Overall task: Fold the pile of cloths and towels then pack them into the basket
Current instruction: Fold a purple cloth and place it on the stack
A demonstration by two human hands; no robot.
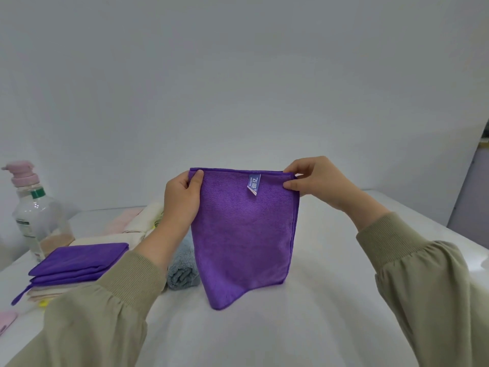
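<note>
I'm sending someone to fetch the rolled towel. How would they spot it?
On the white table, find the folded stack at left and the purple cloth held up in the middle. The towel lies between them: the only grey-blue, rolled one.

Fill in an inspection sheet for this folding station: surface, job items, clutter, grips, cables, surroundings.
Surface: white table, covered in white.
Job's things: purple cloth held up, label facing the camera; folded purple cloths stacked at left; grey-blue towel rolled, behind the left arm; cream towels further back; basket not in view.
Clutter: pump bottle and clear bottle with a green cap at far left; pink object at the left edge.
Grips: left grip pinches the cloth's top left corner; right grip pinches the top right.
Cables: nothing seen.
Surroundings: plain pale wall.
</note>
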